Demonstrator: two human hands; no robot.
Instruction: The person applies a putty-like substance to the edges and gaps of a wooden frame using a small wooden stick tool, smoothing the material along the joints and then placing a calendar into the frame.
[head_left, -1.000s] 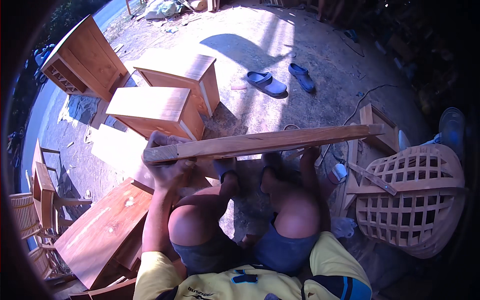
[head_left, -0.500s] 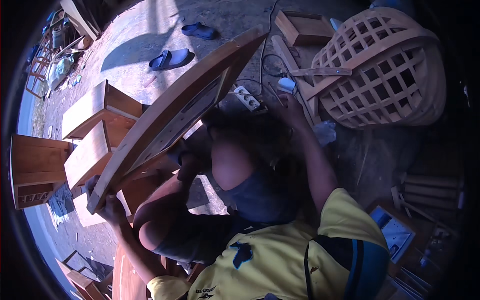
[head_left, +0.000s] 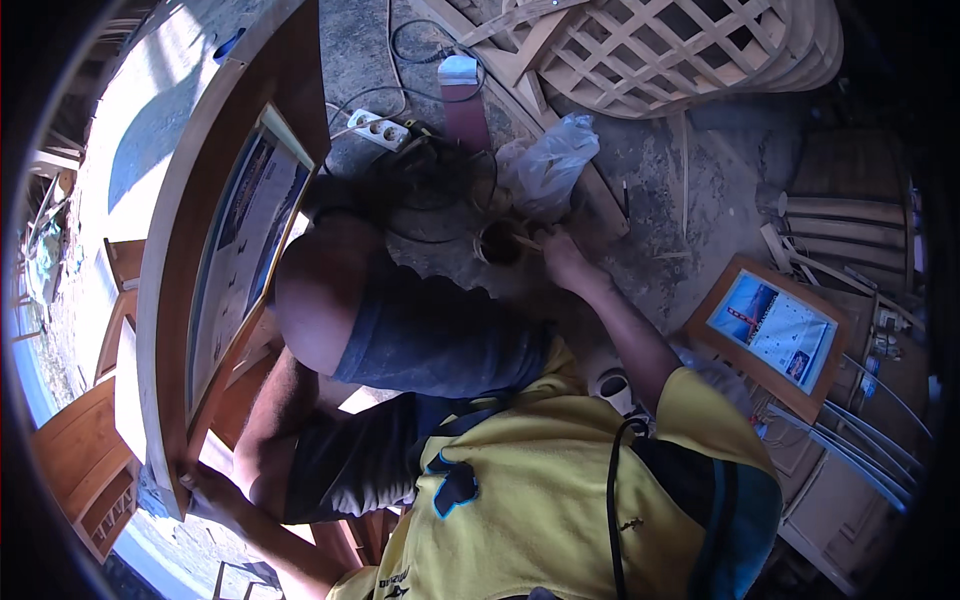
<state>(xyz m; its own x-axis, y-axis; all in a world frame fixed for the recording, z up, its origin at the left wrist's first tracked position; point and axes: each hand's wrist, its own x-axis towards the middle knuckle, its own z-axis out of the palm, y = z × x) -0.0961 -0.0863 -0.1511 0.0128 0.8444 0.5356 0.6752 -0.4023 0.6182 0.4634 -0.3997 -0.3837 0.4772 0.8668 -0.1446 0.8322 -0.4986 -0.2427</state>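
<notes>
Cloth of a yellow shirt point(head_left: 540, 480) is seen nearest, with dark blue shorts point(head_left: 430, 335) just beyond. A large wooden frame point(head_left: 165, 260) is pinched at its lower end by the left grip point(head_left: 207, 487); it is held tilted at the left, and a printed sheet point(head_left: 240, 250) is set inside it. A short wooden stick point(head_left: 528, 243) is clasped by the right grip point(head_left: 562, 257), its end held at the mouth of a small round container point(head_left: 484, 250) on the floor point(head_left: 650, 200). Well to the right, 1 smaller framed print point(head_left: 770, 325) is seen. Just past the container, 1 whitish plastic bag point(head_left: 555, 165) is placed. Farther off, 1 white power strip point(head_left: 378, 130) and 1 wooden lattice point(head_left: 660, 50) are seen.
</notes>
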